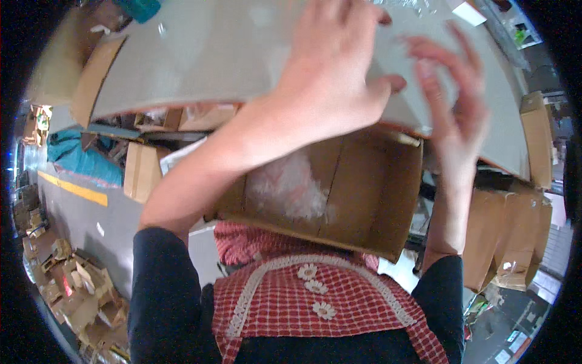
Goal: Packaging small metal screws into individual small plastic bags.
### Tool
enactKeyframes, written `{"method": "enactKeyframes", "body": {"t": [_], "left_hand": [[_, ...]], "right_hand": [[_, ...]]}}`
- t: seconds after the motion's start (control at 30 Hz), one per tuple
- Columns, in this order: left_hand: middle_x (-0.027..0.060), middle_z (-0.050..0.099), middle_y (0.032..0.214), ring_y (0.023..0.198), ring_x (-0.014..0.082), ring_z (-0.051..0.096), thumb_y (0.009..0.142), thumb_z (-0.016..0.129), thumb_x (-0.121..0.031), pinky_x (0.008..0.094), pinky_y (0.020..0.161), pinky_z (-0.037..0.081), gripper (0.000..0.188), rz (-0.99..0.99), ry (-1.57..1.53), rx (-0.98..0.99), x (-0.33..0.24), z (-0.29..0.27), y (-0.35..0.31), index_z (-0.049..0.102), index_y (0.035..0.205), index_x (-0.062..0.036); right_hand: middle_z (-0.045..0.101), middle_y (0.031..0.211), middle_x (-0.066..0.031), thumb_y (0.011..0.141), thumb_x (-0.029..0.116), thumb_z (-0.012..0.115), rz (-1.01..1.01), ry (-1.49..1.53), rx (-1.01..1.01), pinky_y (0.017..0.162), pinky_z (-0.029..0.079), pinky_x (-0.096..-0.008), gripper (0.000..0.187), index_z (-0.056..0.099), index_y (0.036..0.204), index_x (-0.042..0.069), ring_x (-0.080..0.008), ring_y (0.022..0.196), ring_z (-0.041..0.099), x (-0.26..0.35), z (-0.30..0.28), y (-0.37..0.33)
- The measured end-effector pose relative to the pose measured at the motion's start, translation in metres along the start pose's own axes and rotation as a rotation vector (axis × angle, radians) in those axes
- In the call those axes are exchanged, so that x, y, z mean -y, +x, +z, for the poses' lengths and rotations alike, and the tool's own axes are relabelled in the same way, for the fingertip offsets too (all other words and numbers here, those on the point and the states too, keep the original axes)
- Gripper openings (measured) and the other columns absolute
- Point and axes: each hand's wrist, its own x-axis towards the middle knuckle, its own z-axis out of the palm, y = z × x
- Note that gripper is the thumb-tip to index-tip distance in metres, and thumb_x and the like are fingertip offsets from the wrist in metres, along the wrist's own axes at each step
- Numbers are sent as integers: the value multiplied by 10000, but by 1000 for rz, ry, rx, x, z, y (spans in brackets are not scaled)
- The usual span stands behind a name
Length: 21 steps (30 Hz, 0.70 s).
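Observation:
My left hand is raised over the near edge of the grey tabletop, its thumb held away from the fingers. The fingertips run up to the top of the picture, and nothing shows in its grasp. To its right, my right hand hangs in the air with fingers apart and somewhat smeared by motion. Below both hands an open cardboard box sits between the table edge and my red checked apron. Crumpled clear plastic lies in the left part of the box.
Under the table are small cardboard boxes. A closed carton and a teal sack stand at left. Scattered cardboard pieces cover the lower left floor. Large brown cartons stand at right. Small clear plastic bits lie at the table's far side.

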Motion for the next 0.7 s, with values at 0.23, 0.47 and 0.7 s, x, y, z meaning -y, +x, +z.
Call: {"method": "enactKeyframes", "body": {"t": [0.23,0.47,0.7], "left_hand": [[173,640,678,620,334,656,841,777,-315,430,605,514,321,-431,-136,296,14,33,3,641,833,-24],[153,647,687,591,295,638,841,801,-416,404,568,497,408,-535,-252,297,17,33,-1,640,832,-42],[143,626,694,592,256,622,861,794,-366,377,572,487,374,-550,-356,302,15,28,-4,622,854,-35]], "right_hand": [[724,1100,-125,948,278,672,374,448,256,1064,432,-426,284,726,1088,38,-323,1172,638,-69,17,54],[235,1634,-250,997,578,501,163,-425,623,1247,169,-475,869,224,1580,-4,-417,1524,186,-156,97,74],[192,1652,-231,1005,562,473,-105,-170,733,1243,172,-516,775,260,1599,112,-441,1522,171,-101,30,31]]}}
